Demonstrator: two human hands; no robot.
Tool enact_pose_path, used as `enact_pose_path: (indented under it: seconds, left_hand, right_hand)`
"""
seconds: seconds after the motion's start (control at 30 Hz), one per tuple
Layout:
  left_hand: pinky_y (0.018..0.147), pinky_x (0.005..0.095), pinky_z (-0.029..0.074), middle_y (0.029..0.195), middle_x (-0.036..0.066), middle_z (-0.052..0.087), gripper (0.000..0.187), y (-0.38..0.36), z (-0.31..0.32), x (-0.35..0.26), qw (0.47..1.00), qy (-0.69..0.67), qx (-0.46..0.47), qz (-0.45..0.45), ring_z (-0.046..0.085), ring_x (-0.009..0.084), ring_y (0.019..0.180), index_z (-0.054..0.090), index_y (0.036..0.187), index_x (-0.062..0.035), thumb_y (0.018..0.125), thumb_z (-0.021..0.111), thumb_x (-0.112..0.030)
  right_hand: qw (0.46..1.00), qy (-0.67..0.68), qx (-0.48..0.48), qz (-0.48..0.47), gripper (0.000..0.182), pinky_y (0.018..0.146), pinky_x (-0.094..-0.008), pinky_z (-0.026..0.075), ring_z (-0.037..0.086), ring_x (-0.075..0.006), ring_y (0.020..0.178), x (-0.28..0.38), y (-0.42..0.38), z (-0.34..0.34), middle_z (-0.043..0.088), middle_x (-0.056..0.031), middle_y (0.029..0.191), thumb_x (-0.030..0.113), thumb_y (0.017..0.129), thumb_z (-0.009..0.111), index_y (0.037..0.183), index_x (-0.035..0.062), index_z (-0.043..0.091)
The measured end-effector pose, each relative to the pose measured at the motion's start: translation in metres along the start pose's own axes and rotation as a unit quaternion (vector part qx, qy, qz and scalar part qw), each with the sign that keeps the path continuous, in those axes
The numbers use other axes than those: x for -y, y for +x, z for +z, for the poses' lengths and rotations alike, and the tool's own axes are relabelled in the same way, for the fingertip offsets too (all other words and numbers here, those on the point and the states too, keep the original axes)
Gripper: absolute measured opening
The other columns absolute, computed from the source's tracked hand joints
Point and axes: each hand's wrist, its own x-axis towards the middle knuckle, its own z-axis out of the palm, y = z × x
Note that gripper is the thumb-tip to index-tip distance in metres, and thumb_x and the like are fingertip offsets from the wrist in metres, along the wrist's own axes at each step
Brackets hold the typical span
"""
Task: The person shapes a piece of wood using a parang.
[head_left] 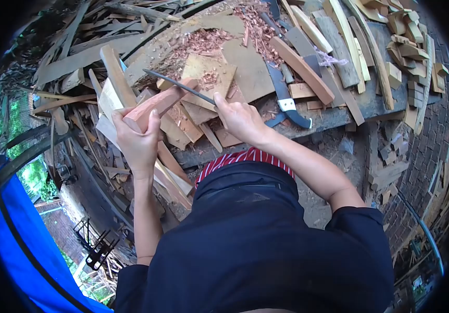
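My left hand is wrapped round the near end of a reddish, squared block of wood, thumb along its upper side. The block points away and to the right, its far end over the boards. In my right hand is a long, thin, dark file, gripped at its near end with the thumb stretched along it. It crosses over the block's far end, and its tip reaches out to the upper left. Beneath them a pale board carries some shavings.
A large knife with a white and black handle lies right of my right hand. Beside it is a reddish wooden bar. Red wood shavings are heaped at the back. Cut blocks are stacked far right; scrap strips pile up left.
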Motion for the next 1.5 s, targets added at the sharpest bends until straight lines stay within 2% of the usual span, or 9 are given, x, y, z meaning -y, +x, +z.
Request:
enact_pose_path:
  seconds: [0.17,0.23,0.4,0.7,0.97,1.1,1.23,1.4,1.5]
  left_hand:
    - [0.051,0.0295,0.057,0.090,0.019,0.061,0.042,0.008,-0.018,0.029,0.995,-0.063,0.007,-0.077,0.065,0.0205,0.067,0.043,0.107,0.0041,0.084,0.069,-0.020]
    - [0.051,0.0312,0.055,0.089,0.019,0.062,0.042,0.011,-0.023,0.024,0.999,-0.016,0.050,0.002,0.065,0.0188,0.067,0.043,0.106,0.0029,0.084,0.069,-0.021]
    - [0.075,0.0445,0.048,0.095,0.023,0.060,0.045,0.014,-0.035,-0.007,0.956,0.121,0.213,0.163,0.060,0.0432,0.092,0.041,0.110,-0.0031,0.079,0.072,-0.016]
    - [0.075,0.0420,0.048,0.095,0.021,0.058,0.045,0.018,-0.045,0.015,0.945,0.136,0.220,0.198,0.060,0.0396,0.090,0.043,0.110,-0.0024,0.077,0.072,-0.011]
    - [0.061,0.0457,0.048,0.092,0.015,0.049,0.034,0.003,-0.034,-0.008,0.916,0.148,0.252,0.274,0.059,0.0372,0.076,0.043,0.102,-0.0062,0.074,0.063,-0.002]
    - [0.060,0.0452,0.048,0.091,0.013,0.048,0.030,0.005,-0.033,-0.018,0.891,0.189,0.279,0.304,0.060,0.0357,0.075,0.045,0.099,-0.0077,0.075,0.063,-0.003]
    - [0.059,0.0444,0.048,0.090,0.013,0.047,0.022,0.001,-0.037,-0.019,0.857,0.245,0.315,0.325,0.060,0.0336,0.075,0.047,0.095,-0.0098,0.079,0.061,-0.007]
    - [0.059,0.0439,0.048,0.091,0.012,0.047,0.021,0.009,-0.040,-0.021,0.857,0.234,0.317,0.332,0.060,0.0330,0.075,0.047,0.094,-0.0098,0.079,0.062,-0.008]
    - [0.059,0.0442,0.048,0.093,0.013,0.047,0.023,0.007,-0.040,-0.017,0.856,0.229,0.331,0.324,0.060,0.0334,0.075,0.047,0.094,-0.0098,0.078,0.063,-0.007]
  right_hand:
    - [0.999,-0.028,0.037,0.003,0.035,0.058,-0.0551,0.047,0.061,-0.0449,0.064,0.008,0.012,0.005,0.061,-0.0246,0.068,0.013,0.092,0.042,0.125,0.0004,0.039]
    - [0.999,-0.019,0.026,-0.021,0.035,0.059,-0.0554,0.047,0.060,-0.0452,0.064,0.014,0.012,-0.008,0.060,-0.0248,0.067,0.013,0.092,0.043,0.125,0.0007,0.039]
    - [0.999,-0.032,-0.005,-0.022,0.037,0.055,-0.0550,0.049,0.063,-0.0424,0.063,0.048,-0.016,-0.032,0.061,-0.0236,0.065,0.011,0.086,0.047,0.122,0.0034,0.039]
    - [0.989,-0.113,-0.050,-0.078,0.031,0.050,-0.0526,0.048,0.063,-0.0391,0.059,0.034,0.003,-0.008,0.062,-0.0197,0.064,0.010,0.088,0.045,0.118,0.0049,0.041]
    - [0.983,-0.169,0.030,0.066,0.034,0.051,-0.0507,0.051,0.065,-0.0369,0.060,-0.012,-0.001,-0.012,0.064,-0.0185,0.065,0.009,0.086,0.042,0.120,0.0075,0.040]
    - [0.992,-0.105,-0.019,-0.063,0.030,0.049,-0.0495,0.051,0.065,-0.0358,0.059,0.035,-0.025,-0.030,0.064,-0.0181,0.064,0.010,0.087,0.045,0.117,0.0051,0.042]
    - [0.984,-0.165,0.032,0.052,0.027,0.049,-0.0490,0.052,0.066,-0.0366,0.061,-0.023,0.000,-0.013,0.064,-0.0190,0.066,0.010,0.088,0.045,0.114,0.0047,0.044]
    - [0.993,-0.107,0.009,-0.052,0.030,0.050,-0.0499,0.051,0.064,-0.0363,0.056,0.028,-0.026,-0.030,0.063,-0.0182,0.063,0.008,0.087,0.044,0.116,0.0055,0.044]
    - [0.992,-0.125,0.019,0.014,0.029,0.051,-0.0501,0.052,0.065,-0.0372,0.059,-0.002,-0.010,-0.011,0.063,-0.0184,0.065,0.008,0.087,0.044,0.116,0.0053,0.044]
